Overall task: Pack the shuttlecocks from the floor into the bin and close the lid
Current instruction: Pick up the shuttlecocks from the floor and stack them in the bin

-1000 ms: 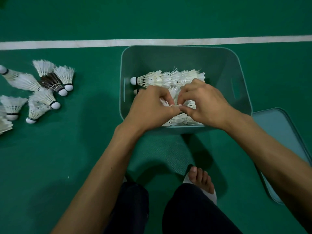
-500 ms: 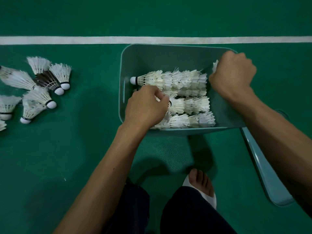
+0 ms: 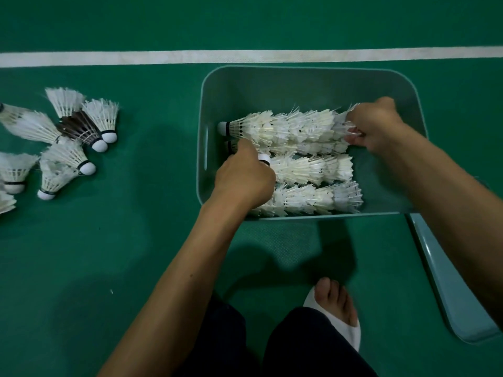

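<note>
the shuttlecocks (image 3: 313, 198) already packed lie in the bin (image 3: 299, 85), nested into four rows. their long axes run left to right, cork noses pointing left and feather skirts right. my left grip (image 3: 245, 178) covers the left ends of the lower rows. its fingers curl in at the white cork of the third row (image 3: 307, 170) and look to be holding it, though the fingertips are hidden under the back of the hand. the second row is mostly tucked beneath the top row (image 3: 285, 129), with only its nose peeking out. my right grip (image 3: 377, 126) is closed on the feathered right end of the top row, a few feather tips poking out past the fingers.

the bin stands on the green floor (image 3: 109, 240), just this side of a white line (image 3: 245, 57). its lid (image 3: 446, 295) lies on the floor just to the right, crossed by my forearm and cut by the frame edge. loose shuttlecocks (image 3: 68, 156) lie scattered well to the left, one dark-feathered, the outermost cut off.
</note>
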